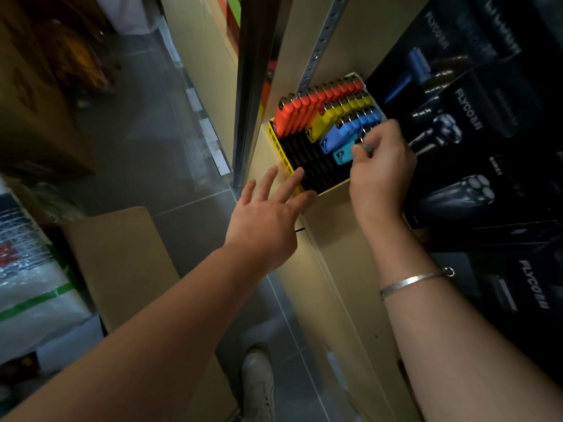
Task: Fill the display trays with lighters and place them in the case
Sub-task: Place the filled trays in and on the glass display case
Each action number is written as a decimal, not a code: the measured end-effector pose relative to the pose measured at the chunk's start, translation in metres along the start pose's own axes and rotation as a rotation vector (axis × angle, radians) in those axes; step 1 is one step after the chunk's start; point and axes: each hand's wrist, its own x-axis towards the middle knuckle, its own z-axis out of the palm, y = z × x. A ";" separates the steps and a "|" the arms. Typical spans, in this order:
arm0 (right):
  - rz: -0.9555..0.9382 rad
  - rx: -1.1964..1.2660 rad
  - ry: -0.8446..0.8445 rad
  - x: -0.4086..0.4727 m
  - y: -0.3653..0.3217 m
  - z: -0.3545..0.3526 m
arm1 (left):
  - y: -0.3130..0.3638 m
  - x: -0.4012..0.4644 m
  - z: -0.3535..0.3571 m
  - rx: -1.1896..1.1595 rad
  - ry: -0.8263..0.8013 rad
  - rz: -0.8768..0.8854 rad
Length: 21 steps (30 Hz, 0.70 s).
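The display tray [307, 166] sits on the shelf [335, 233], near its front edge, with rows of orange, yellow and blue lighters [329, 114] standing at the back. The right hand [380, 166] pinches a lighter at the tray's right side; the left hand [268, 214], fingers spread, rests at the tray's front rim. Best to steady the tray and seat each lighter upright in its slot. The dark shaver boxes [475, 123] alongside read FLYCO.

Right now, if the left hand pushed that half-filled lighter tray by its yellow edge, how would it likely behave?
The lighter tray looks stiff, so it would probably slide whole on the shelf. The lighters crowd its far side, so it may pivot. The left hand already touches the yellow edge.
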 end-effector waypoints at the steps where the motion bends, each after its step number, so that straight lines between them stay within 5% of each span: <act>1: -0.028 -0.025 0.004 0.001 0.000 0.001 | 0.000 0.000 0.000 -0.001 -0.006 0.001; 14: -0.106 -0.132 0.136 -0.011 0.007 0.008 | -0.002 -0.001 0.002 -0.025 -0.023 -0.007; 21: 0.038 -0.152 -0.033 -0.033 0.001 -0.003 | -0.002 -0.009 -0.008 0.023 -0.038 -0.005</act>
